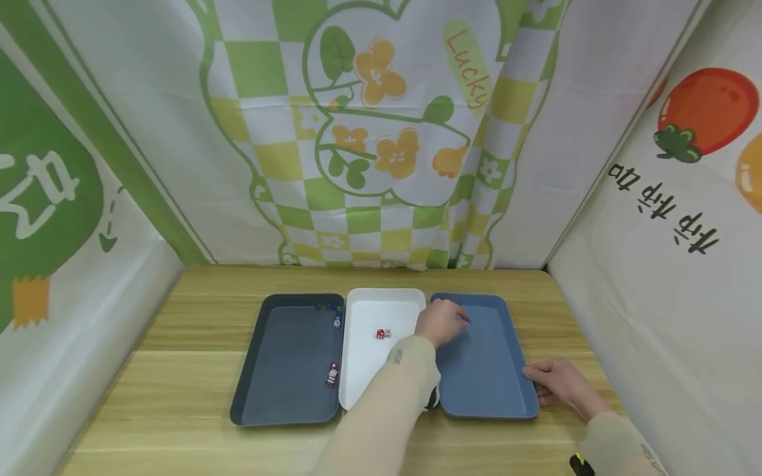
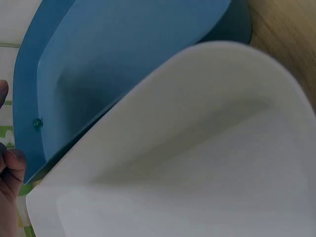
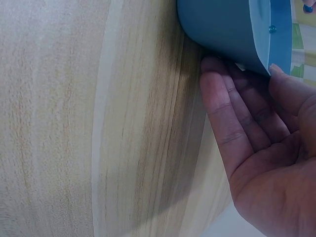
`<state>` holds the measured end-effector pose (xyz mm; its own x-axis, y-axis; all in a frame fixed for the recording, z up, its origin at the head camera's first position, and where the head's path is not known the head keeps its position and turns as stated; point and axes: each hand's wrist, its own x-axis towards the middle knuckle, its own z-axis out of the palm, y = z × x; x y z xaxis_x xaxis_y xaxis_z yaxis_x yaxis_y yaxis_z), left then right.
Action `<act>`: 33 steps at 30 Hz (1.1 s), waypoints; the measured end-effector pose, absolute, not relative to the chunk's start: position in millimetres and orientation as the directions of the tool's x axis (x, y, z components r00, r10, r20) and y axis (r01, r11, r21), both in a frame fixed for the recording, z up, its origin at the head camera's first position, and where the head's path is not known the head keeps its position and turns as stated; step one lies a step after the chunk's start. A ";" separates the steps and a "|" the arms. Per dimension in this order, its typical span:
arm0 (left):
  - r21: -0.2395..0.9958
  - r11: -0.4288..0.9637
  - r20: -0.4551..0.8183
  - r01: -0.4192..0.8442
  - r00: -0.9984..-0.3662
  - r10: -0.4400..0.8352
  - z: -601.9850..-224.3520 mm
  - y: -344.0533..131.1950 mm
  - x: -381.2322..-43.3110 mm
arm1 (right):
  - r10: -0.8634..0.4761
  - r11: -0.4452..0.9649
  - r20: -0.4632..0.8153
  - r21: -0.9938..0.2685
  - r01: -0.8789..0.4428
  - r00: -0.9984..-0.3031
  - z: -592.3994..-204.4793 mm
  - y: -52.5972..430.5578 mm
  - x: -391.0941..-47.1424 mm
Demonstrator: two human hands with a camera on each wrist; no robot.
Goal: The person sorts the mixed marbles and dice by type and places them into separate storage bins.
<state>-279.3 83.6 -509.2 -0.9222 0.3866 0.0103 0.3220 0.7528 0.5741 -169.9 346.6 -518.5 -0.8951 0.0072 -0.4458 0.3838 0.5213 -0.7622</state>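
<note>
My left hand (image 1: 442,322) reaches over the left side of the blue tray (image 1: 491,350), its fingertips above the tray floor. Between them it pinches a small blue marble (image 3: 308,8), largely covered by the fingers. A glossy green marble (image 2: 37,123) lies in the blue tray by its far wall. At the tray's right side, my right hand (image 1: 559,383) grips the wall, with the thumb (image 3: 279,74) at the rim and the other fingers curled beneath the outer side.
The white tray (image 1: 387,297) stands in the middle with a red die (image 1: 380,334) and a white die (image 1: 387,333). In the dark grey tray (image 1: 286,370) at left, several dice (image 1: 332,375) and small marbles (image 1: 333,307) lie along the right wall. Patterned curtains surround the wooden table (image 1: 178,370).
</note>
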 end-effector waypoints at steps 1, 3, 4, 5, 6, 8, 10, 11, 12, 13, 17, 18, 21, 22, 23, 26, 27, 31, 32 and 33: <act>0.565 0.758 0.013 0.325 -0.923 0.386 -510.2 86.2 -278.6 | 0.008 0.521 -0.443 -0.763 0.382 -0.896 -518.3 346.4 -169.9; 0.545 0.771 0.023 0.330 -0.925 0.379 -511.9 90.8 -277.4 | 0.010 0.521 -0.441 -0.764 0.381 -0.897 -517.5 345.7 -169.7; 0.534 0.778 0.026 0.330 -0.926 0.376 -512.8 92.9 -276.6 | 0.009 0.521 -0.441 -0.764 0.381 -0.897 -517.1 345.5 -169.5; 0.524 0.785 0.028 0.330 -0.928 0.372 -513.9 94.9 -275.7 | 0.010 0.519 -0.440 -0.765 0.381 -0.898 -516.7 345.2 -169.4; 0.512 0.793 0.030 0.331 -0.929 0.368 -515.1 96.9 -274.8 | 0.012 0.518 -0.439 -0.765 0.382 -0.898 -516.4 345.0 -169.3; 0.496 0.804 0.027 0.327 -0.932 0.363 -516.9 100.4 -273.1 | 0.011 0.518 -0.441 -0.765 0.382 -0.898 -515.8 344.7 -169.2; 0.476 0.817 0.018 0.327 -0.932 0.362 -519.2 103.2 -271.0 | 0.007 0.519 -0.441 -0.766 0.380 -0.898 -515.3 344.7 -169.2; 0.467 0.822 0.015 0.325 -0.933 0.360 -520.7 104.6 -270.4 | 0.006 0.517 -0.441 -0.767 0.381 -0.897 -515.2 344.7 -169.3; 0.459 0.827 0.014 0.325 -0.933 0.359 -521.6 105.7 -269.9 | 0.003 0.516 -0.442 -0.768 0.380 -0.897 -515.3 344.8 -169.4; 0.450 0.832 0.013 0.324 -0.934 0.357 -522.5 106.7 -269.3 | -0.001 0.518 -0.441 -0.768 0.377 -0.897 -515.4 344.9 -169.5; 0.426 0.849 0.007 0.312 -0.940 0.342 -526.1 109.5 -267.8 | -0.003 0.510 -0.437 -0.775 0.374 -0.900 -516.5 344.9 -170.3; 0.421 0.852 0.005 0.310 -0.941 0.339 -526.6 109.9 -267.3 | -0.007 0.508 -0.434 -0.777 0.370 -0.901 -516.8 345.0 -170.5; 0.407 0.863 -0.004 0.300 -0.944 0.330 -529.6 111.5 -266.4 | -0.005 0.507 -0.433 -0.778 0.371 -0.901 -516.8 344.7 -171.0; 0.401 0.866 -0.007 0.298 -0.945 0.328 -530.6 112.1 -266.2 | -0.002 0.505 -0.434 -0.778 0.374 -0.901 -516.6 344.6 -171.1; 0.394 0.870 -0.008 0.297 -0.945 0.326 -531.5 112.6 -265.8 | 0.000 0.507 -0.437 -0.775 0.377 -0.899 -516.3 344.6 -171.1; 0.372 0.881 -0.006 0.294 -0.948 0.319 -534.0 114.4 -265.4 | 0.009 0.511 -0.442 -0.769 0.384 -0.897 -515.5 344.6 -170.8; 0.363 0.884 -0.004 0.294 -0.948 0.317 -534.6 114.9 -265.3 | 0.009 0.511 -0.441 -0.769 0.383 -0.897 -515.5 344.7 -170.8; 0.319 0.899 0.007 0.300 -0.949 0.314 -537.4 118.8 -263.7 | 0.008 0.510 -0.435 -0.773 0.378 -0.900 -516.1 346.1 -170.1; 0.307 0.903 0.009 0.302 -0.949 0.314 -538.0 120.0 -263.2 | 0.009 0.509 -0.436 -0.773 0.379 -0.900 -516.4 346.6 -169.8; 0.293 0.906 0.010 0.304 -0.949 0.315 -538.5 121.3 -262.6 | 0.009 0.508 -0.436 -0.773 0.380 -0.900 -516.7 347.3 -169.6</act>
<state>-262.6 121.3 -538.5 -0.9491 0.3149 0.0097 0.3037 0.9065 0.2933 -169.6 347.3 -516.7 -0.8999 0.0094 -0.4360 0.3799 0.5081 -0.7730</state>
